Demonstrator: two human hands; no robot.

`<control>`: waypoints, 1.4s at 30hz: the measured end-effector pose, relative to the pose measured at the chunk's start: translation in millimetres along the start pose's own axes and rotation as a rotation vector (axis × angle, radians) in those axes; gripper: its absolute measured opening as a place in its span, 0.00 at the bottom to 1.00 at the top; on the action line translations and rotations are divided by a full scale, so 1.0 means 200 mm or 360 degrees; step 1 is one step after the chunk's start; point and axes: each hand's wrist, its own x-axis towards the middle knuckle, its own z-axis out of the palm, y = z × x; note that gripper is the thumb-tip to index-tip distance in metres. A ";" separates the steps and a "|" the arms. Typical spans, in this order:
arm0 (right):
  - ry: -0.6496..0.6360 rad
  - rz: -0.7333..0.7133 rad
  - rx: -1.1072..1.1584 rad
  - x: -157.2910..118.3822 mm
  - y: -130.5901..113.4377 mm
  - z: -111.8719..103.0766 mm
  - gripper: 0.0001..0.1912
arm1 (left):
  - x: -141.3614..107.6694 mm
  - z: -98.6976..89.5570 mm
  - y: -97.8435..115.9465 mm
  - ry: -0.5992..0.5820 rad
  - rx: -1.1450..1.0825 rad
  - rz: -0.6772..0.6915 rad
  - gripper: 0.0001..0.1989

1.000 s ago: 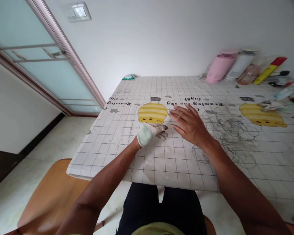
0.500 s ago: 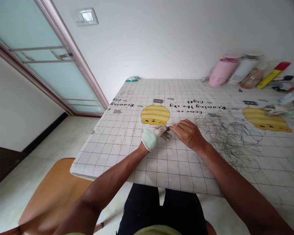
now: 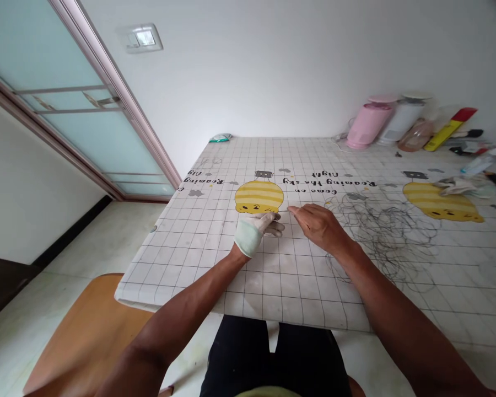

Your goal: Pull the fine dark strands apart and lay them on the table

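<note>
A white glove with a pale green cuff covers my left hand [image 3: 256, 227], over the checked tablecloth [image 3: 215, 242] just below a printed yellow bear. Its thumb and forefinger are pressed together, and what they pinch is too small to make out. My bare right hand [image 3: 314, 223] is a short gap to the right, fingers curled and thumb against the forefinger; anything between them is too fine to see. To the right of it lies a loose tangle of thin dark strands [image 3: 388, 237], partly behind my right forearm.
A pink cylinder [image 3: 367, 124], a white cylinder [image 3: 403, 118] and a yellow-red box [image 3: 450, 129] stand at the back right. Another glove [image 3: 467, 186] lies at the right. A green-white packet [image 3: 220, 138] sits at the back left corner. An orange-brown chair [image 3: 95, 331] is at the lower left.
My hands, whose fingertips were meeting before, are now slightly apart. The left hand has shifted a little left in the view, and the whole view has moved slightly.
</note>
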 end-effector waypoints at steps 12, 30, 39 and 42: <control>-0.0017 0.0044 0.0267 -0.01 0.05 -0.06 0.16 | -0.01 0.01 0.01 -0.0008 -0.0101 -0.0034 0.25; -0.0069 0.0055 0.0087 -0.03 0.07 -0.18 0.16 | 0.02 -0.16 0.13 -0.0132 0.0453 0.0041 0.25; -0.0173 -0.0056 -0.0012 -0.03 0.05 -0.16 0.17 | 0.00 -0.07 0.14 -0.0236 0.0767 -0.0223 0.09; -0.0185 -0.0045 0.0048 -0.03 0.04 -0.16 0.17 | -0.01 -0.08 0.12 -0.0296 0.0749 -0.0247 0.09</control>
